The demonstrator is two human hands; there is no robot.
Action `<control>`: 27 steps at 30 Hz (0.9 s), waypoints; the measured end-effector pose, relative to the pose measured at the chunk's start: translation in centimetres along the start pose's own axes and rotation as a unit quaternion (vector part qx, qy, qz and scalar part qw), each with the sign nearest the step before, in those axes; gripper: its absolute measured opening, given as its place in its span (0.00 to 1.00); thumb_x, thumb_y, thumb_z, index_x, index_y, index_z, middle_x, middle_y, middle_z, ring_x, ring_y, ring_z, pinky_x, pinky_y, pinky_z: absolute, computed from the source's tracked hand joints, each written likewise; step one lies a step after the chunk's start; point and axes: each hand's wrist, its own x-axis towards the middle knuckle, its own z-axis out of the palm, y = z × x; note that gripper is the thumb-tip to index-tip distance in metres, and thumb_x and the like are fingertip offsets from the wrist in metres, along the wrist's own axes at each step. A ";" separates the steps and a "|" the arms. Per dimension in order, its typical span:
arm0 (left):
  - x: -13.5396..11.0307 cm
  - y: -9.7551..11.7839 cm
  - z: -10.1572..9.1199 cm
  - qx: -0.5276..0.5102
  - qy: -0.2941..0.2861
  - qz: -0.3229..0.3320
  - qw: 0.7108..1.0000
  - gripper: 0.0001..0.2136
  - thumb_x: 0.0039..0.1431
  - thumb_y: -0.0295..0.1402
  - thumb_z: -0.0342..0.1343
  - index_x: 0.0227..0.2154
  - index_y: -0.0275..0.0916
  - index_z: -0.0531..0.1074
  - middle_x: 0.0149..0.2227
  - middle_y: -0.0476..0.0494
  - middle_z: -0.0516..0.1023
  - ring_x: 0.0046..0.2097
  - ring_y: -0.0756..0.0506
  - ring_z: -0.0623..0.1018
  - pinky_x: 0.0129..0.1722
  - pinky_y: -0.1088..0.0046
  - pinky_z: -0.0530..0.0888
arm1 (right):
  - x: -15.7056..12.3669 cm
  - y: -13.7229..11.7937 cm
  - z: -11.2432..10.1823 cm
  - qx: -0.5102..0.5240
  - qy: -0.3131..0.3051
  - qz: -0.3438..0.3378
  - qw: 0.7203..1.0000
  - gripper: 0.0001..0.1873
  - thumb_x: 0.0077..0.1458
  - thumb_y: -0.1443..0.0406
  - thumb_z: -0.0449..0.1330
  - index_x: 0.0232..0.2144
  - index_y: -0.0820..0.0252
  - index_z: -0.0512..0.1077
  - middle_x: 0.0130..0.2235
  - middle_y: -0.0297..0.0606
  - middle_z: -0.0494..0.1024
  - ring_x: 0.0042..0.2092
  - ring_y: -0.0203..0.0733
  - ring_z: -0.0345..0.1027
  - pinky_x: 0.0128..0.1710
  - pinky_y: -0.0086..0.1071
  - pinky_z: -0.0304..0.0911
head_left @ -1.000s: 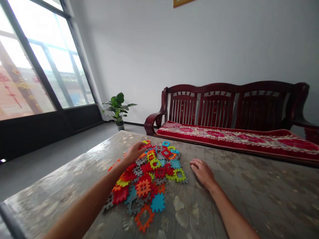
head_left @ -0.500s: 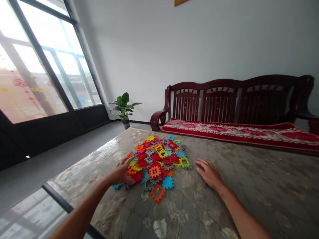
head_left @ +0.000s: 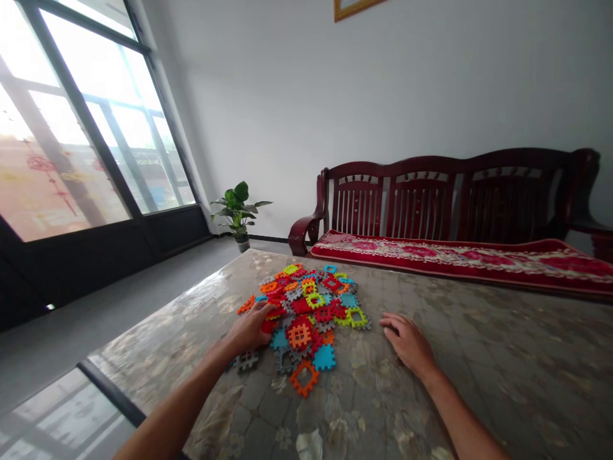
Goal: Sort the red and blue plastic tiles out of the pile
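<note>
Toothed pcs [head_left: 302,306] are being touched by L hand [head_left: 249,329], grip unclear; R hand [head_left: 408,344] is being held apart, loosely open. Slippage is being risked by loose stacking.

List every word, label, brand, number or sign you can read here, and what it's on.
No text can be read.
Window: red and yellow marks, too blurred to tell whether they are writing.
Colourful notched pieces: no readable lettering.
Picture frame: cut off; no text shows.
</note>
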 end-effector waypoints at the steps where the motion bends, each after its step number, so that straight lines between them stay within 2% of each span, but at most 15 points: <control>1: -0.1 0.2 0.1 0.009 0.012 -0.007 1.000 0.29 0.43 0.28 0.57 0.53 0.48 0.71 0.60 0.40 0.68 0.52 0.35 0.76 0.49 0.62 0.72 | 0.0 0.0 0.0 0.004 0.002 0.002 1.000 0.16 0.52 0.64 0.52 0.38 0.56 0.78 0.51 0.39 0.77 0.54 0.44 0.67 0.58 0.42 0.57; 5: -0.3 0.7 0.1 0.020 0.047 -0.034 0.998 0.24 0.47 0.29 0.56 0.51 0.46 0.71 0.56 0.38 0.73 0.49 0.34 0.77 0.43 0.61 0.73 | 0.0 0.0 0.0 0.016 0.013 0.011 1.000 0.15 0.52 0.64 0.52 0.36 0.55 0.78 0.50 0.39 0.77 0.53 0.44 0.68 0.57 0.41 0.57; 9: 0.2 0.8 -0.6 0.000 0.102 -0.066 0.993 0.17 0.50 0.32 0.57 0.45 0.44 0.73 0.48 0.39 0.78 0.47 0.37 0.78 0.42 0.65 0.73 | 0.1 0.0 0.0 0.023 0.021 0.015 0.999 0.15 0.52 0.64 0.52 0.35 0.56 0.78 0.49 0.40 0.78 0.52 0.45 0.69 0.56 0.41 0.58; 13: 1.7 1.2 -1.6 -0.050 0.144 -0.126 0.980 0.17 0.49 0.34 0.58 0.45 0.43 0.73 0.39 0.44 0.82 0.41 0.40 0.80 0.38 0.69 0.72 | 0.3 0.0 0.0 0.029 0.023 0.026 0.999 0.15 0.52 0.64 0.52 0.34 0.55 0.78 0.48 0.39 0.79 0.52 0.45 0.69 0.56 0.40 0.59; 16: 3.7 1.9 -1.9 -0.112 0.163 -0.136 0.971 0.19 0.49 0.34 0.59 0.46 0.40 0.72 0.36 0.46 0.82 0.39 0.42 0.80 0.37 0.71 0.72 | 0.4 0.0 0.0 0.032 0.023 0.032 0.999 0.14 0.51 0.64 0.52 0.34 0.55 0.77 0.47 0.39 0.79 0.52 0.44 0.69 0.56 0.40 0.59; 22: 8.1 2.6 -0.9 -0.227 0.154 -0.095 0.957 0.24 0.52 0.41 0.58 0.52 0.36 0.69 0.43 0.41 0.81 0.42 0.42 0.80 0.39 0.70 0.75 | 0.3 0.1 0.0 0.035 0.022 0.030 0.999 0.15 0.52 0.64 0.51 0.34 0.56 0.77 0.47 0.39 0.79 0.52 0.44 0.69 0.56 0.40 0.58; 25: 8.4 2.4 -0.3 -0.214 0.160 -0.094 0.959 0.26 0.54 0.42 0.57 0.55 0.36 0.67 0.52 0.35 0.76 0.50 0.40 0.77 0.45 0.66 0.74 | 0.3 0.2 0.1 0.037 0.023 0.031 0.999 0.15 0.52 0.64 0.51 0.34 0.56 0.77 0.47 0.39 0.79 0.52 0.44 0.69 0.56 0.40 0.58; 27: 7.5 2.4 -0.1 -0.194 0.172 -0.082 0.962 0.27 0.55 0.43 0.57 0.56 0.38 0.66 0.56 0.33 0.71 0.51 0.39 0.77 0.46 0.64 0.74 | 0.3 0.2 0.1 0.037 0.023 0.033 0.999 0.15 0.52 0.64 0.51 0.35 0.55 0.77 0.47 0.39 0.79 0.52 0.44 0.69 0.56 0.40 0.58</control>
